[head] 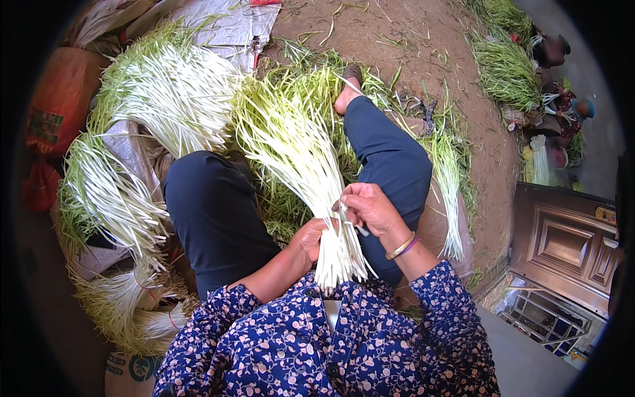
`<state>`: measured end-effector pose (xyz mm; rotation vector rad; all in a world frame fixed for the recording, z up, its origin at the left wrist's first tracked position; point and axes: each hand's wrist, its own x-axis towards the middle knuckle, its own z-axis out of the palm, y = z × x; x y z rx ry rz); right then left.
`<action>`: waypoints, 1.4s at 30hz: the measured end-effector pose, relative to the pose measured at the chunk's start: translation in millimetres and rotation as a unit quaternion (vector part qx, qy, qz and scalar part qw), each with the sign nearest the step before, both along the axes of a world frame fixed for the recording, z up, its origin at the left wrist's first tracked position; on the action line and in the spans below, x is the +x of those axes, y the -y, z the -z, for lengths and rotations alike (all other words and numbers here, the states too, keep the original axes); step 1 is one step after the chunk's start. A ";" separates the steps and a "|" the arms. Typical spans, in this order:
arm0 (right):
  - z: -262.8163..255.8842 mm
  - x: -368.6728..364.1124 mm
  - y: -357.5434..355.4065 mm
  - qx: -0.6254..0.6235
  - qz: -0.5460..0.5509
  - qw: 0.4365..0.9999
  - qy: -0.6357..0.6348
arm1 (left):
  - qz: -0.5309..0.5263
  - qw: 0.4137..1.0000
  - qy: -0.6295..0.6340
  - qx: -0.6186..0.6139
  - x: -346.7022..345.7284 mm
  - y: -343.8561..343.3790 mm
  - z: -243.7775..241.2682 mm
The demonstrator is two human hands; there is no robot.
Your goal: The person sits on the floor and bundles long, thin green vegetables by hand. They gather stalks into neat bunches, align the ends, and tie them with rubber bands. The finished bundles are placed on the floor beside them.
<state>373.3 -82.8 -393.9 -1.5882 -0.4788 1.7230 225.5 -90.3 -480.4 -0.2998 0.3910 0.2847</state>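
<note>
A thick bundle of blanched chives point(302, 149), with white stems and yellow-green tips, lies over my lap with its cut ends towards my body. My left hand point(310, 238) is closed around the stems low on the bundle, from the left. At the bundle's right side my right hand point(369, 208) pinches a pale strand point(361, 230) that crosses the stems where the left hand grips. Part of the strand is hidden by my fingers, so I cannot tell whether it is knotted.
Heaps of white-stemmed chives point(178, 94) and loose chives point(116, 193) lie at left, above tied bundles point(144, 293). A red sack point(62, 104) stands behind. A smaller bunch point(449, 198) lies right of my knee. Farther right are a panelled door point(565, 238) and people point(568, 109) among greens.
</note>
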 end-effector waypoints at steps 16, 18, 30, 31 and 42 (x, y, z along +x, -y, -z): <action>-28.4 -18.4 60.6 -0.005 0.141 0.989 -0.036 | 0.089 0.996 0.012 -0.026 -3.2 -2.4 -9.2; -22.4 -22.7 69.2 0.006 0.135 0.990 -0.029 | 0.097 0.994 -0.029 -0.029 -3.8 -0.8 -11.3; 12.3 -9.5 4.6 -0.044 -0.005 0.997 0.056 | 0.056 0.997 -0.049 -0.011 -4.6 1.9 1.3; 16.1 -11.0 -2.6 -0.071 0.008 0.997 0.039 | 0.040 0.999 -0.029 -0.011 -4.8 -0.7 -5.0; 22.4 -20.0 -17.2 0.083 0.290 0.951 0.072 | 0.063 0.996 -0.054 -0.029 -5.5 -1.9 -10.4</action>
